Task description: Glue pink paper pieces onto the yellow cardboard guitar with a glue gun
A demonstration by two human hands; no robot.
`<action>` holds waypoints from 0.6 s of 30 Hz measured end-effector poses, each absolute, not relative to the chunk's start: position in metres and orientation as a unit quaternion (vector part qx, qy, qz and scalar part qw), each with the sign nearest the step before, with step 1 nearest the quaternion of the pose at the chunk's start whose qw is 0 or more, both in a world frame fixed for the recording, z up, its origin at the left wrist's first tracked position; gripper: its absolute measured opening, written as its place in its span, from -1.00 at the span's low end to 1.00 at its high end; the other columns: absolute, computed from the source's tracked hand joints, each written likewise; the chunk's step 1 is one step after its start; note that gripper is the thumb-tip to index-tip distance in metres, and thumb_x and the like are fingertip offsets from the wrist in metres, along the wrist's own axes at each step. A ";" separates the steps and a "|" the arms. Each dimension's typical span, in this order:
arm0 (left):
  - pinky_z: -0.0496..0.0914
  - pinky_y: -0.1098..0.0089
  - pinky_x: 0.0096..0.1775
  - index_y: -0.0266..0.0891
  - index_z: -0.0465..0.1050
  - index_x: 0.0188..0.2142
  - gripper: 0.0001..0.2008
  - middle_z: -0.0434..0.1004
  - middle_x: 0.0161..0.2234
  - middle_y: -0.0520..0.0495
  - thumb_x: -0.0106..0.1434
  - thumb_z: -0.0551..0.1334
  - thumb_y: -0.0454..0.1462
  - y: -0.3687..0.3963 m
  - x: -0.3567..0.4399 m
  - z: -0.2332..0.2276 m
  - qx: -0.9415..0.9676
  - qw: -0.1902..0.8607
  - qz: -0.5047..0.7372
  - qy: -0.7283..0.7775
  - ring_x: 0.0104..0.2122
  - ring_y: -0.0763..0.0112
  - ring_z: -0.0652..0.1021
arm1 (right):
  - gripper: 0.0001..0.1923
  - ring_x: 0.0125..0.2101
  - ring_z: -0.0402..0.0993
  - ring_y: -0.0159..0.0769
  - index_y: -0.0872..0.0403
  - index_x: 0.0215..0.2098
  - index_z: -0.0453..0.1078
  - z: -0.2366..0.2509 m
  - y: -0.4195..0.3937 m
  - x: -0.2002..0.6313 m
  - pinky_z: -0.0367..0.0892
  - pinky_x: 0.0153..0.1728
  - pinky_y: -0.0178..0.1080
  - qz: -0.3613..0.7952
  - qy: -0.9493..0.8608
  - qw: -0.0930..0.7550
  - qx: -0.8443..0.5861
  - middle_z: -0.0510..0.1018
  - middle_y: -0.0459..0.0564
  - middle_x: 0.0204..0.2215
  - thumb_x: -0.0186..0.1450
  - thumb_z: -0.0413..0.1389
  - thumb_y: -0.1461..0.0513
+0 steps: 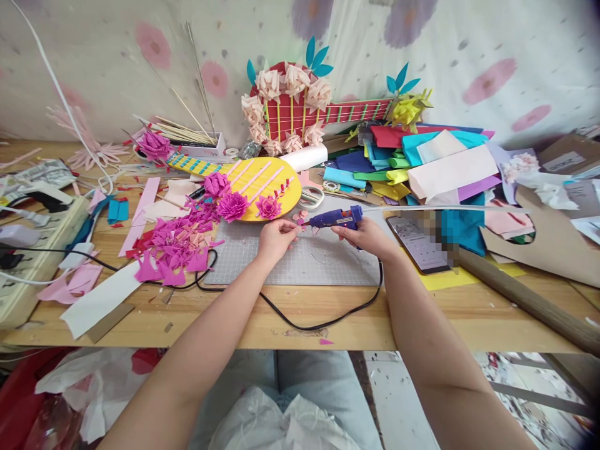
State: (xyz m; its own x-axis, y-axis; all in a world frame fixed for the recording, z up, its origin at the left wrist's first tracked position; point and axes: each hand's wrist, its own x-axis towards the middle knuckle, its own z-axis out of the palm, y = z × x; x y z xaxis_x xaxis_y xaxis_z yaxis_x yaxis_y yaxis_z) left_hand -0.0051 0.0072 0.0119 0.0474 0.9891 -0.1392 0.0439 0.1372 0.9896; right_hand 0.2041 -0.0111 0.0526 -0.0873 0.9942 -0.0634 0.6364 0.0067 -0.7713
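Observation:
In my right hand (364, 236) is a blue hot glue gun (335, 218), its nozzle pointing left. My left hand (276, 240) pinches a small pink paper piece (300, 219) right by the nozzle tip. Both hands are over a grey cutting mat (244, 256). Just behind my left hand lies a yellow paper guitar (276, 172) with pink strips across it and magenta paper flowers (233, 206) along its near edge. A pile of magenta paper petals (175, 244) lies to the left of the mat.
A red guitar (281, 112) with pale paper roses leans at the back. Folded coloured paper (450, 156), a phone (417, 244) and a wooden stick (525, 294) lie on the right. The black cord (314, 326) loops near the table's front edge. Scissors (311, 197) rest behind the mat; a power strip (42, 262) sits left.

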 end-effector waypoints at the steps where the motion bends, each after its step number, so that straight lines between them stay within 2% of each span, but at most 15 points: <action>1: 0.31 0.54 -0.61 -0.29 0.43 -0.45 -0.89 0.50 -0.53 -0.01 0.03 0.32 -0.30 0.007 -0.005 0.012 0.488 0.534 0.441 0.531 -0.57 0.50 0.50 | -0.47 -0.66 0.20 -0.43 0.11 -0.49 0.37 0.052 -0.011 0.205 0.16 -0.59 -0.32 0.334 -0.657 0.268 -0.620 0.28 -0.14 -0.75 0.02 0.13 -0.20; 6: 0.31 0.54 -0.61 -0.29 0.43 -0.44 -0.86 0.50 -0.52 -0.02 0.02 0.33 -0.28 0.007 -0.006 0.010 0.489 0.532 0.443 0.531 -0.57 0.50 0.51 | -0.48 -0.68 0.16 -0.46 0.11 -0.54 0.34 0.052 -0.011 0.208 0.14 -0.62 -0.33 0.341 -0.658 0.256 -0.621 0.28 -0.14 -0.74 0.03 0.12 -0.19; 13: 0.31 0.54 -0.62 -0.30 0.44 -0.44 -0.91 0.51 -0.52 -0.02 0.03 0.31 -0.32 0.008 -0.005 0.011 0.482 0.534 0.448 0.531 -0.58 0.50 0.50 | -0.48 -0.62 0.26 -0.39 0.13 -0.46 0.40 0.054 -0.012 0.204 0.19 -0.54 -0.30 0.338 -0.659 0.247 -0.625 0.34 -0.11 -0.72 0.01 0.14 -0.18; 18: 0.30 0.55 -0.63 -0.30 0.43 -0.44 -0.92 0.50 -0.51 -0.01 0.04 0.30 -0.33 0.007 -0.005 0.014 0.476 0.539 0.452 0.528 -0.57 0.51 0.50 | -0.47 -0.64 0.25 -0.41 0.14 -0.43 0.41 0.052 -0.011 0.206 0.19 -0.55 -0.30 0.339 -0.659 0.239 -0.627 0.35 -0.11 -0.71 0.01 0.14 -0.18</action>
State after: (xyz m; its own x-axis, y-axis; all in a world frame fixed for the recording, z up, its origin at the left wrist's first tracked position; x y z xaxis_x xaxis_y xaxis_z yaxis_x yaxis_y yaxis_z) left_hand -0.0047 0.0067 0.0138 0.0335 0.9897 -0.1391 0.0161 0.1386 0.9902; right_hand 0.2056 -0.0106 0.0517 -0.0992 0.9891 -0.1092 0.6649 -0.0158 -0.7468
